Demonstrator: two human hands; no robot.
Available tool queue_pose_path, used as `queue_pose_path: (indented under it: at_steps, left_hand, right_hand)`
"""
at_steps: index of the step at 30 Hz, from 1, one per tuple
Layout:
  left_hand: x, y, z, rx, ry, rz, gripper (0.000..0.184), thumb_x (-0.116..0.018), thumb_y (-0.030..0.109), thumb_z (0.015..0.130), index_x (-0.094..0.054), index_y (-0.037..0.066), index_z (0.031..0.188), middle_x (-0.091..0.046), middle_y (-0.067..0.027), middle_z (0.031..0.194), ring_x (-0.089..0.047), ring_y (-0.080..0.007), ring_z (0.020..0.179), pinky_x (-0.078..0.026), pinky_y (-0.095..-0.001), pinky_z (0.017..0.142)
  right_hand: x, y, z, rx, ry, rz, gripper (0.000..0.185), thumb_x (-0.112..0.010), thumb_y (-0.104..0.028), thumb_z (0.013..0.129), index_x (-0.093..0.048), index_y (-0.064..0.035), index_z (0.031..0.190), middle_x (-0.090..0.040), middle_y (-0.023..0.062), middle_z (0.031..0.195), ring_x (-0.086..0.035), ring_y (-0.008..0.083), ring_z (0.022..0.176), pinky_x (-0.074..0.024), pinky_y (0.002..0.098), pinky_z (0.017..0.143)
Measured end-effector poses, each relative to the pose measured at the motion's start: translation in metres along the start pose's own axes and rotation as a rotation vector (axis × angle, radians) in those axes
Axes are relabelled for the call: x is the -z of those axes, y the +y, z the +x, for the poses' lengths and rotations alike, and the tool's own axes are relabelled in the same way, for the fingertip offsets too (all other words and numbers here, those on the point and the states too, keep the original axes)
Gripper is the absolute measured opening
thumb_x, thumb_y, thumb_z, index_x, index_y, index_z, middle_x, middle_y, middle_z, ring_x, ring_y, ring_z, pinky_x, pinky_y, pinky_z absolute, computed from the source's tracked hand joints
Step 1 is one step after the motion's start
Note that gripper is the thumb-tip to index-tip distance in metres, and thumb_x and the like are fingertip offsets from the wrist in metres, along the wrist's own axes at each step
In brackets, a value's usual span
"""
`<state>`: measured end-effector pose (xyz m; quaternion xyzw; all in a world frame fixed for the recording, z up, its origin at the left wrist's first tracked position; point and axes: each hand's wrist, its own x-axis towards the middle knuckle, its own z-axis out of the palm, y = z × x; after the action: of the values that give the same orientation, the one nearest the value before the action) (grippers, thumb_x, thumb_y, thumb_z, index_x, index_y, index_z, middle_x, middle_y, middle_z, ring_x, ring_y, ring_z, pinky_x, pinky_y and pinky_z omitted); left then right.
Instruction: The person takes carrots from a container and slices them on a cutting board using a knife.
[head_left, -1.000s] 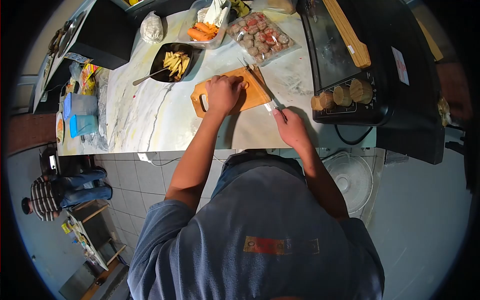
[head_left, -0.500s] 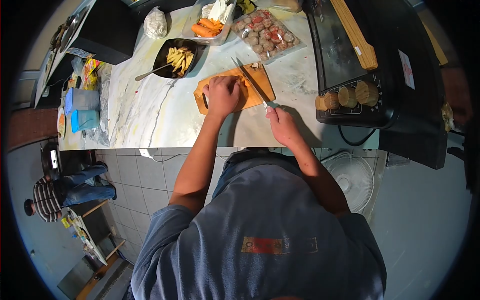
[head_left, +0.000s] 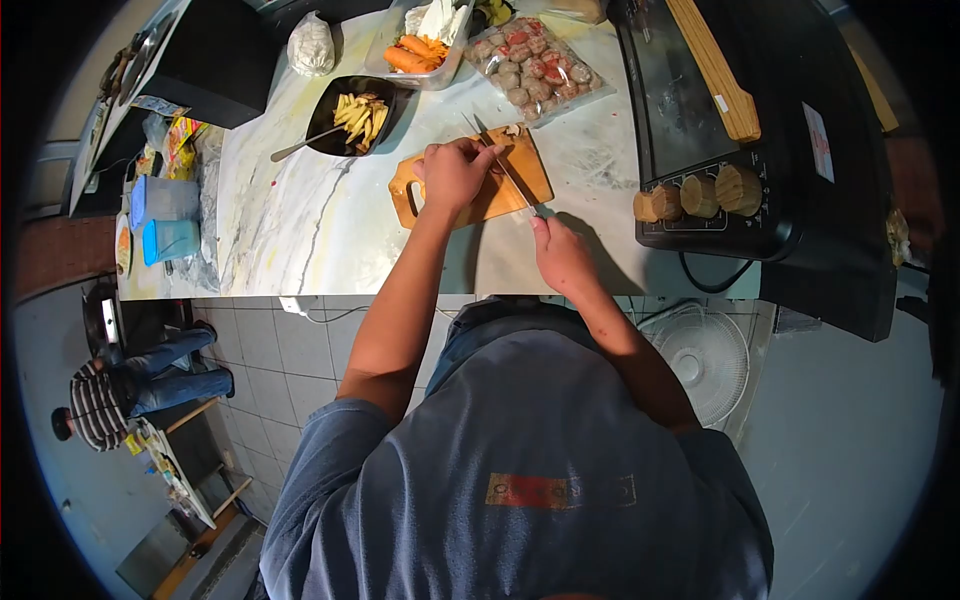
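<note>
A wooden cutting board (head_left: pixel 530 170) with a handle slot lies on the marble-patterned counter. My right hand (head_left: pixel 565 255) is wrapped round the pale handle of a knife (head_left: pixel 512 182), whose blade slants across the board, tip pointing away from me. Over the board's middle, my left hand (head_left: pixel 455 175) has its fingers drawn together, thumb and fingertips at the side of the blade. What they hold, if anything, is hidden beneath them. A small pale scrap (head_left: pixel 513 131) rests near the board's far edge.
Behind the board stand a black bowl (head_left: pixel 318 125) of cut yellowish sticks with a spoon, a clear tub (head_left: pixel 380 60) with carrots, and a bag of meatballs (head_left: pixel 535 75). A black oven (head_left: pixel 720 210) stands right. Another person (head_left: pixel 100 405) is far left.
My left hand has shifted slightly right and up, with its fingertips now against the knife. Orange pieces visible beside it earlier are now covered. The knife stays nearly in place.
</note>
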<state>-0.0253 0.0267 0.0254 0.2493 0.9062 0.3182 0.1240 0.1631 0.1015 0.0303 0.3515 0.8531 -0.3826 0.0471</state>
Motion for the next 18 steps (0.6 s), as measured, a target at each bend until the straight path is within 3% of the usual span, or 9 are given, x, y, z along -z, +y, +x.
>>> queue_pose_path:
  at_steps: [1, 5, 14, 17, 18]
  left_hand:
    - [0.000, 0.000, 0.001, 0.057, -0.049, -0.044, 0.034, -0.071, 0.049, 0.081, -0.076, 0.016, 0.077, -0.070, -0.0020, 0.071, -0.060, -0.0249, 0.088, -0.029, -0.0411, 0.077]
    - [-0.002, -0.001, 0.005, 0.111, -0.061, -0.061, 0.035, -0.072, 0.051, 0.079, -0.077, 0.016, 0.075, -0.069, -0.0018, 0.068, -0.059, -0.0240, 0.086, -0.029, -0.0410, 0.077]
    - [0.000, -0.003, 0.006, 0.099, -0.080, 0.031, 0.038, -0.071, 0.053, 0.079, -0.077, 0.016, 0.082, -0.071, -0.0055, 0.081, -0.054, -0.0268, 0.101, -0.029, -0.0425, 0.082]
    - [-0.014, -0.016, -0.002, 0.008, 0.054, 0.008, 0.029, -0.070, 0.044, 0.081, -0.075, 0.015, 0.086, -0.069, -0.0041, 0.083, -0.053, -0.0277, 0.099, -0.029, -0.0436, 0.084]
    - [-0.016, -0.020, -0.007, -0.106, 0.121, -0.015, 0.025, -0.070, 0.039, 0.080, -0.074, 0.015, 0.087, -0.067, -0.0042, 0.087, -0.051, -0.0283, 0.099, -0.030, -0.0440, 0.085]
  right_hand:
    - [-0.001, 0.000, -0.001, -0.003, -0.002, 0.000, 0.044, -0.038, -0.039, 0.101, -0.059, -0.0006, 0.100, -0.065, 0.0256, 0.097, -0.059, 0.0479, 0.092, -0.0451, 0.0546, 0.084]
    - [-0.001, -0.004, -0.002, 0.004, 0.003, -0.023, 0.044, -0.037, -0.039, 0.102, -0.059, 0.0000, 0.102, -0.065, 0.0259, 0.099, -0.059, 0.0484, 0.091, -0.0449, 0.0546, 0.085]
    - [-0.009, 0.003, 0.006, 0.022, -0.008, -0.010, 0.045, -0.037, -0.038, 0.102, -0.060, 0.0008, 0.100, -0.065, 0.0263, 0.096, -0.059, 0.0490, 0.090, -0.0452, 0.0551, 0.083]
    - [-0.010, 0.007, 0.005, 0.026, -0.002, 0.014, 0.044, -0.038, -0.038, 0.102, -0.060, 0.0005, 0.102, -0.065, 0.0265, 0.096, -0.060, 0.0486, 0.091, -0.0453, 0.0554, 0.083]
    - [-0.009, 0.007, 0.004, 0.026, 0.011, 0.028, 0.044, -0.039, -0.038, 0.101, -0.061, 0.0003, 0.102, -0.065, 0.0267, 0.097, -0.060, 0.0483, 0.092, -0.0453, 0.0555, 0.083]
